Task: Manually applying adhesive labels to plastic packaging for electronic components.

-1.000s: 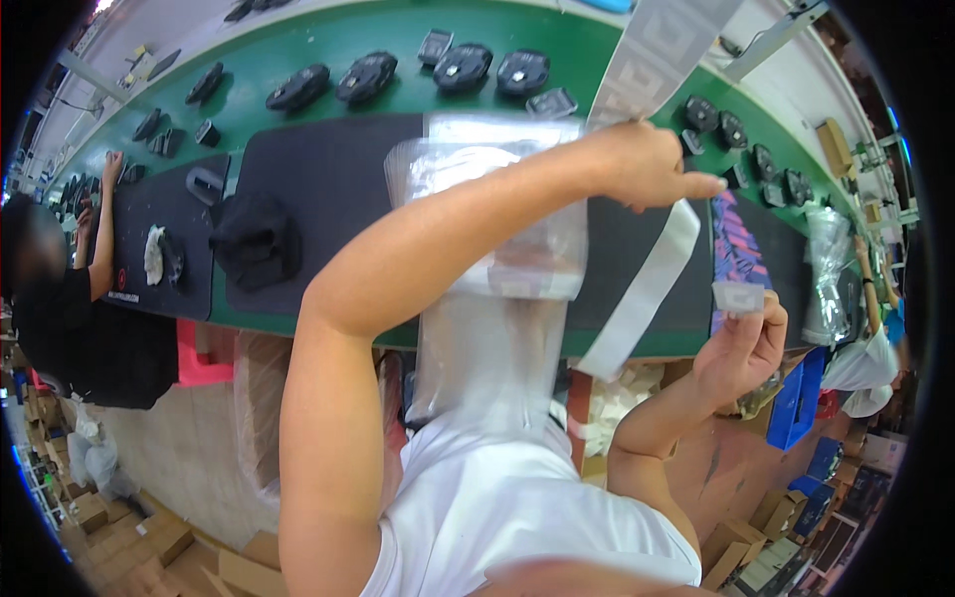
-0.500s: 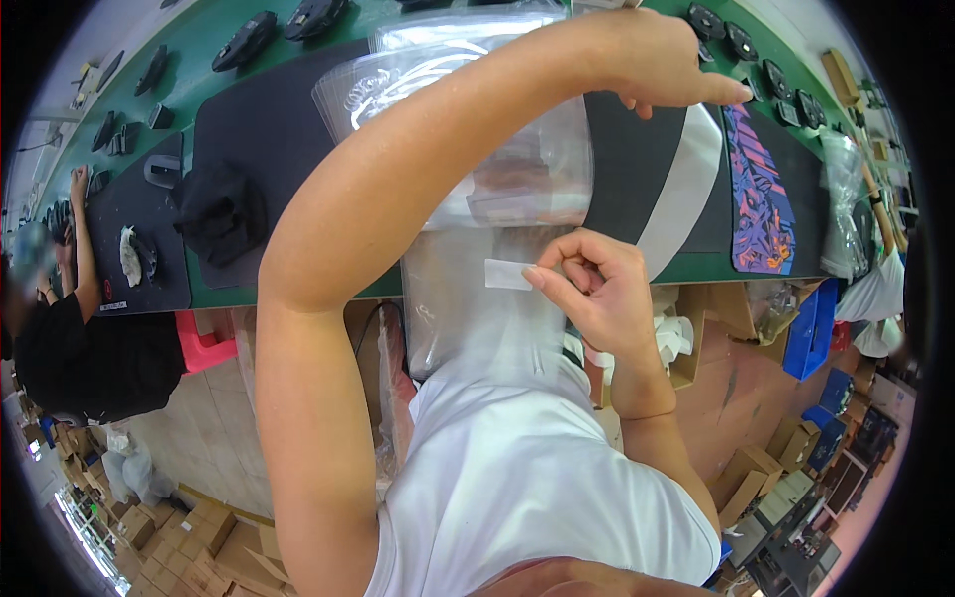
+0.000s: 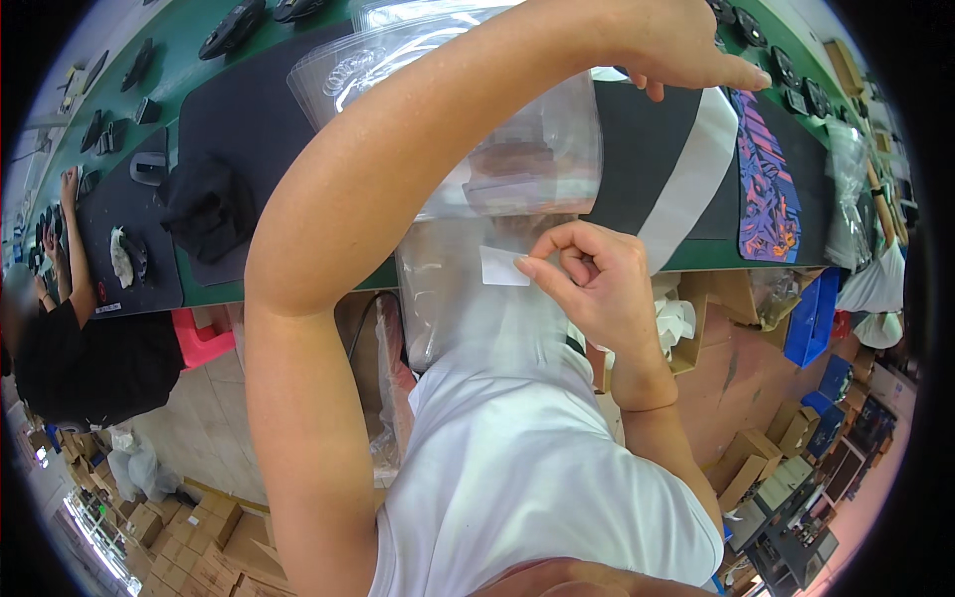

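Observation:
My right hand (image 3: 595, 279) pinches the edge of a small white label (image 3: 504, 267) between thumb and forefinger. Beneath the label, a clear plastic bag (image 3: 428, 298) hangs over the table edge toward my white shirt. My left arm reaches across the view to the upper right. There my left hand (image 3: 681, 45) has its forefinger stretched out and the other fingers loosely bent, with nothing visible in it. Just below it a long white strip (image 3: 691, 174) curves down over the dark mat. Under my left forearm lies a stack of clear plastic bags (image 3: 552, 129).
A patterned purple and orange piece (image 3: 766, 189) lies right of the strip. On the left are a black cloth (image 3: 209, 211) and a grey mouse (image 3: 149, 169). A blue bin (image 3: 812, 316) stands below the table's right side. A co-worker in black (image 3: 95, 363) sits at far left.
The label has tilted in my right fingers and shows more of its face. My left hand has shifted slightly up and right. The view has moved a little, too.

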The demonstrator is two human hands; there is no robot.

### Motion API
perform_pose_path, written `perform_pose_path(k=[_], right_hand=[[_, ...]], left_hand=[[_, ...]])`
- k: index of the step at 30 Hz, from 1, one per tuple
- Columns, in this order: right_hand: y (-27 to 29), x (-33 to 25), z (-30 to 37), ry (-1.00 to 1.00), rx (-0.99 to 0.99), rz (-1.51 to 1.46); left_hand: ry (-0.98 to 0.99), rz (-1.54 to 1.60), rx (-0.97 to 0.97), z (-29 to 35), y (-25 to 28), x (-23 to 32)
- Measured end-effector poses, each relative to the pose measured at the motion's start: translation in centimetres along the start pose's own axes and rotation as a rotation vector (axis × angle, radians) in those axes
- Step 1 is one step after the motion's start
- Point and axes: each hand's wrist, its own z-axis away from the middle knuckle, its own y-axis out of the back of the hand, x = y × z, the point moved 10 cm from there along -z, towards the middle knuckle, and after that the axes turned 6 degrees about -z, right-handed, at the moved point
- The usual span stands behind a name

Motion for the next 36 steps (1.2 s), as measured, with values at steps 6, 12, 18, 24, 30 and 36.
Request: perform_pose_path(k=[6, 12, 18, 24, 30, 36], right_hand=[[0.1, -0.5, 0.9, 0.168, 0.224, 0.146], [-0.7, -2.8, 2.7, 0.61, 0.277, 0.396], [-4.9, -0.3, 4.4, 0.425, -0.319, 0.574], [-4.7, 0.4, 5.3, 0.417, -0.541, 0.615], [-2.2, -0.7, 5.9, 0.745, -0.663, 0.611], [0.1, -3.9, 2.6, 0.703, 0.039, 0.313]], left_hand=[[-0.014, -0.022, 0.01, 0.1, 0.1, 0.1], [-0.087, -0.176, 0.133, -1.1, 0.0, -0.1], [0.099, 0.014, -0.042, -2.0, -1.6, -2.5], [0.115, -0.023, -0.063, -1.5, -2.1, -2.0], [0.089, -0.039, 0.022, -1.3, -0.8, -2.5], [0.106, -0.053, 0.024, -1.3, -0.7, -2.6]])
